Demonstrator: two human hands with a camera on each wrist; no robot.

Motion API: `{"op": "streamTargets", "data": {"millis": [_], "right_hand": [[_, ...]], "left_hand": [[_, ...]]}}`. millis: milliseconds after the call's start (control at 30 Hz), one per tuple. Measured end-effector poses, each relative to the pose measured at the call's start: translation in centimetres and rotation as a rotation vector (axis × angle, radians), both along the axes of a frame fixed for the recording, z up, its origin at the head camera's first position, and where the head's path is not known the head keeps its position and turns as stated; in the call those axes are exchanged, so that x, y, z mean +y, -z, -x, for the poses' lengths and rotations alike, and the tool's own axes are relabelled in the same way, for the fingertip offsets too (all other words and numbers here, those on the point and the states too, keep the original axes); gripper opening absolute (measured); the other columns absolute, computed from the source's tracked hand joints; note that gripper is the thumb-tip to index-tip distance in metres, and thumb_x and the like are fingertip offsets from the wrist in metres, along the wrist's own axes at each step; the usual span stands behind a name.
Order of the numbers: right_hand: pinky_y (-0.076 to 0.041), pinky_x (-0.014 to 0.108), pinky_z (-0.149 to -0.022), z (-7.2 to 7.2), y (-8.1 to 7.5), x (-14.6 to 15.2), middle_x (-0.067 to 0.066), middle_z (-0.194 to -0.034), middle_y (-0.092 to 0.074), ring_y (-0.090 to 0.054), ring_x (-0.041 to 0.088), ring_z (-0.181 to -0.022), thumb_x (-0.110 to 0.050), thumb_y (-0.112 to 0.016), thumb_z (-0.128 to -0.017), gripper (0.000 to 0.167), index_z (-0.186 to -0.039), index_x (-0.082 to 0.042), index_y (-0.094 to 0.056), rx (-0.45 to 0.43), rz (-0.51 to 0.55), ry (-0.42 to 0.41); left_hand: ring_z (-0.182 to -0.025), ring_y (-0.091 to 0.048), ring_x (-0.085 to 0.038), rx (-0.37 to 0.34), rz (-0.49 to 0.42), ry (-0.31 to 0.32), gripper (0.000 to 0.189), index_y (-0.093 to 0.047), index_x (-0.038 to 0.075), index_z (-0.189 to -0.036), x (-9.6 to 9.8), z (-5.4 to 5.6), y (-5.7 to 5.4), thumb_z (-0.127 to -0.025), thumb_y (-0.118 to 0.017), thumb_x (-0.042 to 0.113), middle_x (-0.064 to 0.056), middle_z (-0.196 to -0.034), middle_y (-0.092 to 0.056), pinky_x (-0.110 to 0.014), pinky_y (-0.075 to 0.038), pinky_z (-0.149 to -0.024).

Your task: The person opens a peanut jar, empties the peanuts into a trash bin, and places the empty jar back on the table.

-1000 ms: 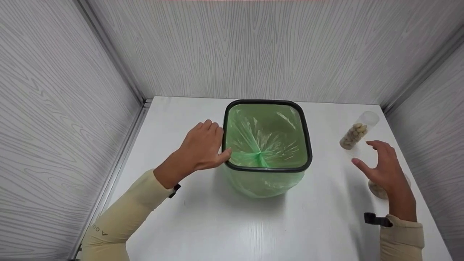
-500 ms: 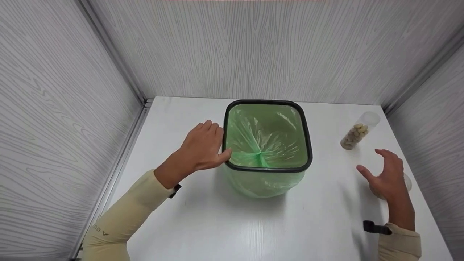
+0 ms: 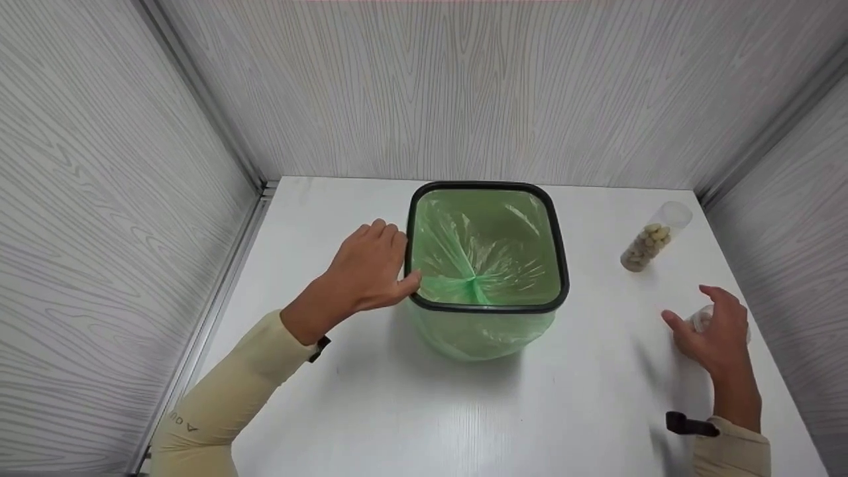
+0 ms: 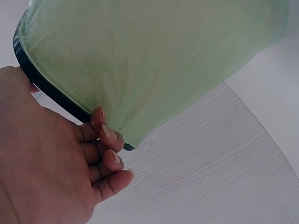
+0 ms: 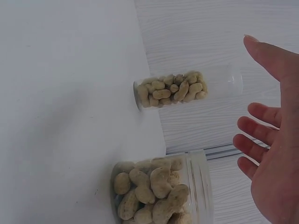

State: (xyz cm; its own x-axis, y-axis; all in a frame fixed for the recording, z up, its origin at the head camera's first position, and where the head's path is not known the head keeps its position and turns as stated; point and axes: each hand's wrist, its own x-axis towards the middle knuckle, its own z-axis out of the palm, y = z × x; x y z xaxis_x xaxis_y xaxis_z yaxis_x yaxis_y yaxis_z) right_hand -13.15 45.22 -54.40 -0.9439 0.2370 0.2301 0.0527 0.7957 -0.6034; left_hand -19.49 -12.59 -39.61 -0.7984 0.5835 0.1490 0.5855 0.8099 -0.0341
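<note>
"Which hand is nearer the short peanut jar (image 5: 152, 196)?"
"The right hand (image 3: 715, 339), near right, fingers spread and gripping nothing. The jar stands upright below it, apart, partly hidden from above."
"And the left hand (image 3: 368, 268)?"
"Well leftward, curled over the rim of the green-lined bin (image 3: 487, 309). Beyond the right hand stands a taller peanut jar (image 3: 648, 246)."

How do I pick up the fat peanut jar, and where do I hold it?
I'd hold the wide jar around its round sides, just below the ridged rim, coming from above with the right hand, thumb opposite fingers. The jar stands upright, and that open hand seems to be just above it.
</note>
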Motion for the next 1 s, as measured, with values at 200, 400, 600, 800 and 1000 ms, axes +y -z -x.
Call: {"op": "streamTargets", "data": {"millis": [200,400,600,800,1000], "right_hand": [[-0.023,0.074,-0.110,-0.4,1.0,0.6,0.038,-0.147,-0.045,-0.034,0.061,-0.137,-0.030,-0.077,-0.086,0.079,-0.145,0.011,-0.044,0.033,0.016,0.026],[-0.022,0.074,-0.115,-0.8,1.9,1.2,0.038,-0.141,-0.051,-0.040,0.060,-0.135,-0.024,-0.081,-0.081,0.076,-0.140,0.012,-0.050,0.125,0.016,0.062],[-0.019,0.072,-0.118,-1.4,2.2,2.1,0.038,-0.142,-0.049,-0.037,0.058,-0.138,-0.030,-0.079,-0.083,0.080,-0.144,0.010,-0.047,0.089,0.022,0.114],[-0.019,0.070,-0.118,-1.7,2.8,2.9,0.038,-0.143,-0.049,-0.038,0.057,-0.138,-0.028,-0.080,-0.083,0.081,-0.145,0.010,-0.046,0.068,0.034,0.180],[-0.020,0.070,-0.117,-1.9,3.2,3.4,0.039,-0.143,-0.049,-0.039,0.058,-0.137,-0.027,-0.082,-0.080,0.082,-0.144,0.010,-0.047,0.093,0.043,0.223]], "left_hand": [[-0.090,-0.050,-0.029,-0.003,0.006,-0.001,0.056,-0.060,-0.001,-0.105,0.0,0.1,-0.2,-0.100,-0.041,0.052,-0.014,-0.096,-0.058,-0.043,-0.045,-0.086],[-0.089,-0.050,-0.029,0.004,0.004,0.001,0.055,-0.060,-0.001,-0.104,0.0,0.1,-0.2,-0.100,-0.041,0.051,-0.014,-0.095,-0.059,-0.043,-0.045,-0.085],[-0.090,-0.050,-0.029,-0.017,0.005,-0.005,0.055,-0.059,0.000,-0.103,0.0,0.0,-0.2,-0.099,-0.042,0.052,-0.014,-0.095,-0.058,-0.043,-0.046,-0.087],[-0.090,-0.049,-0.028,-0.032,0.011,-0.010,0.055,-0.059,0.000,-0.104,0.0,-0.1,-0.3,-0.099,-0.041,0.052,-0.013,-0.095,-0.058,-0.042,-0.045,-0.087],[-0.089,-0.049,-0.028,-0.035,0.003,-0.012,0.054,-0.059,0.001,-0.103,0.0,-0.1,-0.3,-0.099,-0.040,0.051,-0.013,-0.094,-0.058,-0.041,-0.044,-0.085]]}}
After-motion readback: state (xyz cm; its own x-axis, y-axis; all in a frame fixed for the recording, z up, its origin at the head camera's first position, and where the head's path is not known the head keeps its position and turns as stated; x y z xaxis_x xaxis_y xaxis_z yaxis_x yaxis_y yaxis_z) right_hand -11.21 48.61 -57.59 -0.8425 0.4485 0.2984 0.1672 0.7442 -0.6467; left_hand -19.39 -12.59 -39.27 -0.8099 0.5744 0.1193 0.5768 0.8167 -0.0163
